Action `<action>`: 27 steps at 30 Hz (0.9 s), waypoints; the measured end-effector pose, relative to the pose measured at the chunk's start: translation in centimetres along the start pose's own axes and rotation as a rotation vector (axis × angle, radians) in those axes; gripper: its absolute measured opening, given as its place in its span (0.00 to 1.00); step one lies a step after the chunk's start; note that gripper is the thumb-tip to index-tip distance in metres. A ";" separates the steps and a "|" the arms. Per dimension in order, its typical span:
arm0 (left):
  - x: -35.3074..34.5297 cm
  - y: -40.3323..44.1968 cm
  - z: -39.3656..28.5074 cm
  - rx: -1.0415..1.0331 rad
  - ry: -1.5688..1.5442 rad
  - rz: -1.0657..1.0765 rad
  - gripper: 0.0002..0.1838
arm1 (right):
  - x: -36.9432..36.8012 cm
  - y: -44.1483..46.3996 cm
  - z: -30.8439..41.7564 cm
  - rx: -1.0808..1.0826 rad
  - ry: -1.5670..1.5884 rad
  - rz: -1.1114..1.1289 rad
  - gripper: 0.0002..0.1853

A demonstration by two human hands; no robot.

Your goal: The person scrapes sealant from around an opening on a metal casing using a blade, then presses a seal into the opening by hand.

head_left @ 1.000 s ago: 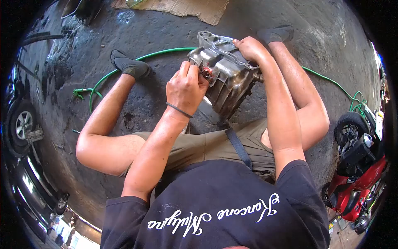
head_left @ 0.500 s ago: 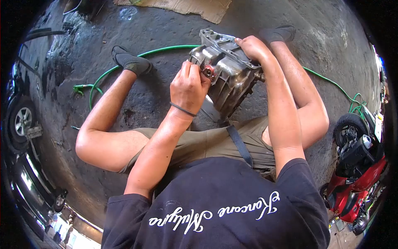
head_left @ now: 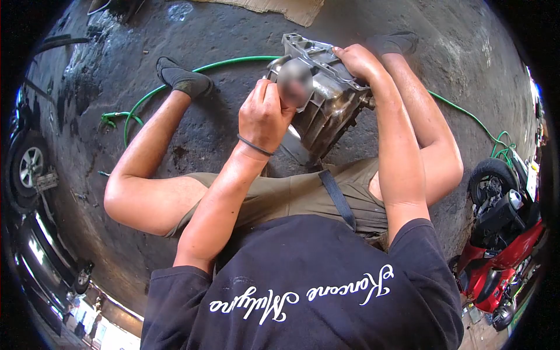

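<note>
A grey metal gearbox-like casing (head_left: 331, 99) is held tilted between my legs, its flanged rim at the top. My right hand (head_left: 359, 62) grips that rim on the right side, thumb on top and fingers over the edge. At the casing's left side is my left hand (head_left: 263, 116), fingers bent and pressed together beside a reddish part (head_left: 296, 93). A blurred patch covers this part, so its shape and whatever the fingertips hold are hidden. A dark band circles the left wrist.
A green hose (head_left: 233, 60) runs behind the casing across the dark, stained floor (head_left: 245, 29). Cardboard (head_left: 291, 8) lies at the far edge. On the right is a red motorcycle (head_left: 496, 268); on the left, a dark car with a wheel (head_left: 30, 168).
The casing and my right hand have shifted slightly up in view. My left hand stays by the reddish part, which a blurred patch now covers.
</note>
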State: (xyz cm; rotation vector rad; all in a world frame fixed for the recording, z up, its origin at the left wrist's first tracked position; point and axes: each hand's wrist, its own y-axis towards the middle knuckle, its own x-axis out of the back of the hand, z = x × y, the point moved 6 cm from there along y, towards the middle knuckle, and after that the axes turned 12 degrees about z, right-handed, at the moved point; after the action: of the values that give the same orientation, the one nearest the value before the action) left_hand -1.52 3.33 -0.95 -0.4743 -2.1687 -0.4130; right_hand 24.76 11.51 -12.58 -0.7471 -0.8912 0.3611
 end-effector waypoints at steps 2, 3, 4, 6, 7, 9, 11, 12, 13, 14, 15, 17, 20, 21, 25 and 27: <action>0.0 0.0 0.2 -0.018 -0.015 -0.007 0.08 | -0.1 0.0 0.0 -0.015 -0.003 0.007 0.30; 0.1 0.0 0.2 -0.040 -0.028 -0.019 0.08 | -0.2 0.0 0.1 -0.014 -0.005 0.009 0.30; 0.1 0.0 0.4 -0.038 -0.029 -0.019 0.08 | -0.2 -0.1 0.1 -0.007 -0.008 -0.004 0.30; 0.1 0.0 0.6 -0.048 -0.050 -0.002 0.08 | -0.1 0.0 0.1 -0.001 -0.012 -0.017 0.30; 0.2 0.1 0.6 -0.048 -0.050 -0.003 0.08 | -0.1 0.1 0.0 -0.004 -0.011 -0.014 0.30; 0.3 0.2 0.9 -0.049 -0.075 -0.002 0.10 | -0.3 0.2 -0.1 -0.005 -0.011 -0.010 0.30; 0.5 0.6 1.2 -0.071 -0.074 0.029 0.11 | -0.1 -0.2 0.2 0.001 -0.013 -0.028 0.30; 0.5 0.7 1.2 -0.090 -0.080 0.068 0.12 | -0.1 -0.3 0.3 0.002 -0.014 -0.028 0.30; 0.8 0.9 1.5 -0.089 -0.082 0.068 0.12 | -0.1 -0.4 0.4 -0.003 -0.022 -0.023 0.30; 0.8 1.3 1.5 -0.144 -0.031 0.137 0.13 | 0.1 -0.6 0.5 -0.008 -0.032 -0.020 0.30; 0.7 1.6 1.4 -0.199 0.021 0.204 0.15 | 0.3 -0.8 0.6 -0.008 -0.034 -0.022 0.30; 1.1 2.4 1.4 -0.239 0.081 0.238 0.16 | 0.0 -0.7 0.7 -0.006 0.032 0.068 0.33; 1.2 3.2 0.8 -0.424 0.198 0.356 0.12 | 0.1 -0.8 0.9 0.058 0.001 -0.034 0.33; 1.4 3.5 1.0 -0.425 0.196 0.358 0.12 | 0.0 -0.8 0.6 0.055 0.002 -0.034 0.33; 1.6 4.5 0.6 -0.629 0.244 0.323 0.08 | 0.1 -1.1 0.8 0.025 -0.027 0.016 0.29; 1.3 4.8 0.7 -0.707 0.281 0.363 0.06 | -0.1 -0.8 0.5 0.026 -0.034 0.028 0.29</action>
State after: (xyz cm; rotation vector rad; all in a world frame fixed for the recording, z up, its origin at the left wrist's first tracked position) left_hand -0.46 8.12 0.31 -1.1030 -1.5761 -0.9771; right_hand 24.26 11.10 -11.86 -0.7318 -0.9069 0.4098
